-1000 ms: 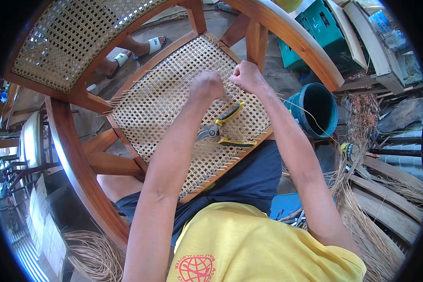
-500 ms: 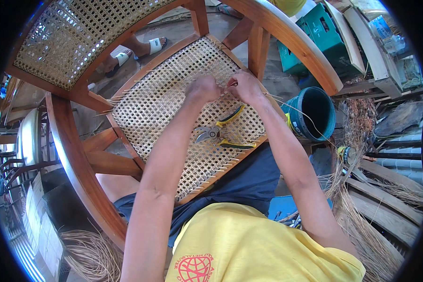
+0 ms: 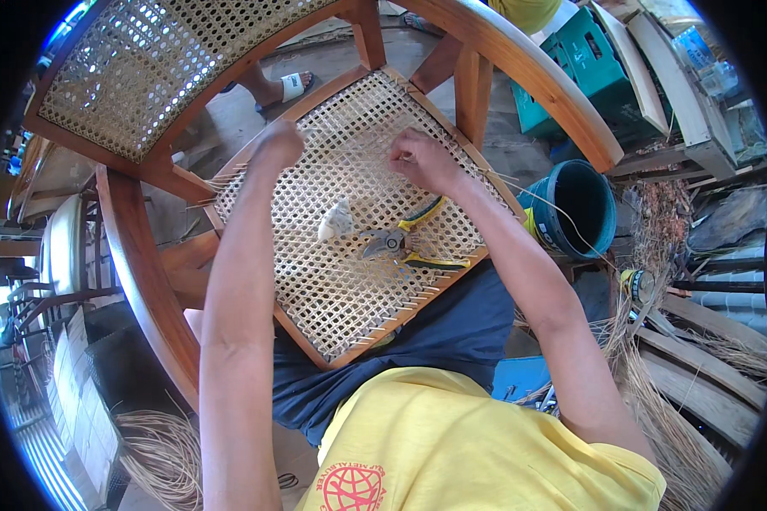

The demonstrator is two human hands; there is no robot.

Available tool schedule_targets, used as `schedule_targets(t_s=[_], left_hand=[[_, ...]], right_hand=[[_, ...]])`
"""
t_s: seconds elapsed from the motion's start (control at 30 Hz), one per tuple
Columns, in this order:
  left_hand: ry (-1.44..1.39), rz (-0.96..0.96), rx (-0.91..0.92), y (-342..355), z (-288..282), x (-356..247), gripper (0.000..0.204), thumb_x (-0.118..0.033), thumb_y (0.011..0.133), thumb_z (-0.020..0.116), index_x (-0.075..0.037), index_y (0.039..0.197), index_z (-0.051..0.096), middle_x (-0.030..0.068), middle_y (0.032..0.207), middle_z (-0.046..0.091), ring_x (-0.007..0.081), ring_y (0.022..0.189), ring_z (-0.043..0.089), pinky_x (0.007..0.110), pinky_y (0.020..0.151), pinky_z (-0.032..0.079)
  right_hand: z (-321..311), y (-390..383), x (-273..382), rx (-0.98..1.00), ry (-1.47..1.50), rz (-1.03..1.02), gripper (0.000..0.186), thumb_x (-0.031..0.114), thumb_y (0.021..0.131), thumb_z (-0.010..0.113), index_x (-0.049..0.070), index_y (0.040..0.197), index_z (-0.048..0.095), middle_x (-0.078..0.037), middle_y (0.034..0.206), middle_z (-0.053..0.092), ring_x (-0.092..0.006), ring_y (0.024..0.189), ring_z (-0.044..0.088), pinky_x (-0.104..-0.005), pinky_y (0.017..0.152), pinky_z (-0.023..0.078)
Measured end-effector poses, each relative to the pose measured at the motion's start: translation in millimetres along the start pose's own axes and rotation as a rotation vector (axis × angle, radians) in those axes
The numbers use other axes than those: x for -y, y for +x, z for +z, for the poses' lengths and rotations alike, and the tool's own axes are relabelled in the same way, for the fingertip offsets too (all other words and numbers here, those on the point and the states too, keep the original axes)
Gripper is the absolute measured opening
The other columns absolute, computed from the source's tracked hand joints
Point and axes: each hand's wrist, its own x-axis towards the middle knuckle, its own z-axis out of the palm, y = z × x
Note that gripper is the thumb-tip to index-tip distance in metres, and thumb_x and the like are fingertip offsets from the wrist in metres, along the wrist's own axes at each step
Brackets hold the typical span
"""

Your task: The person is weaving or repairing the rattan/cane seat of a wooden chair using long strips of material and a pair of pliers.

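A chair with a woven cane seat (image 3: pixel 358 289) in a brown wooden frame rests across my lap. My left hand (image 3: pixel 279 146) is closed in a fist above the seat's far left edge; whatever it holds is hidden. Over the far right part of the weave, my right hand (image 3: pixel 424 160) has its fingers curled together, and I cannot make out what is in them. Pruning shears (image 3: pixel 392 242) with yellow and black handles lie spread on the cane. Beside their blades is a small whitish, roughly cone-shaped lump (image 3: pixel 336 221). Loose cane ends (image 3: pixel 230 181) stick out at the left edge.
The chair's curved wooden armrest (image 3: pixel 545 81) arches at the upper right, with the cane backrest (image 3: pixel 153 68) at the upper left. A dark green bucket (image 3: pixel 578 209) stands right of the seat, below green crates (image 3: pixel 581 55). Cane bundles (image 3: pixel 158 456) lie lower left. A sandaled foot (image 3: pixel 291 87) shows beyond.
My left hand has moved left, away from my right hand, which has shifted slightly down and left. The whitish lump, hidden before behind my left forearm, now shows.
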Motion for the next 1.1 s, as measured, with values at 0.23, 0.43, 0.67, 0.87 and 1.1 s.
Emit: schedule_targets(t_s=[0.23,0.43,0.67,0.87,1.1], left_hand=[[-0.509,0.116,0.189,-38,-32,-145,0.039,-0.039,0.095,0.061,-0.001,0.098,0.073,0.0183,0.088,0.072,0.0322,0.087,0.07,0.044,0.08,0.054],[-0.408,0.088,0.291,-27,-30,-173,0.025,-0.015,0.085,0.061,-0.001,0.1,0.074,0.019,0.095,0.073,0.0319,0.096,0.071,0.043,0.089,0.053],[-0.288,-0.009,0.341,-36,-59,-196,0.023,-0.01,0.081,0.06,-0.002,0.095,0.076,0.0178,0.1,0.074,0.029,0.098,0.071,0.041,0.089,0.054],[-0.557,0.065,0.07,-31,-3,-183,0.03,-0.027,0.087,0.062,0.0,0.079,0.072,0.012,0.074,0.073,0.0224,0.07,0.071,0.038,0.066,0.056],[-0.757,0.004,0.28,-29,-4,-169,0.047,-0.048,0.092,0.061,-0.003,0.081,0.07,0.0077,0.068,0.07,0.0207,0.063,0.068,0.036,0.061,0.055]], right_hand=[[-16,-3,-23,0.066,0.375,0.731,0.025,0.025,0.082,0.078,0.007,0.098,0.074,-0.01,0.088,0.073,-0.0201,0.082,0.069,-0.0327,0.077,0.053],[-16,-4,-34,0.136,0.018,0.661,0.024,0.025,0.072,0.069,0.004,0.082,0.075,-0.018,0.085,0.072,-0.0317,0.082,0.071,-0.0384,0.078,0.055],[-30,-3,-21,0.152,-0.027,0.73,0.022,0.02,0.072,0.064,0.002,0.078,0.074,-0.021,0.08,0.071,-0.0341,0.078,0.07,-0.0396,0.075,0.055],[-21,-1,-30,0.202,0.032,0.68,0.02,0.019,0.074,0.066,0.004,0.081,0.076,-0.02,0.086,0.072,-0.0302,0.086,0.071,-0.0408,0.078,0.055],[3,-2,-16,0.153,-0.081,0.609,0.018,0.019,0.076,0.069,0.004,0.083,0.074,-0.017,0.088,0.071,-0.032,0.087,0.069,-0.0413,0.08,0.053]])
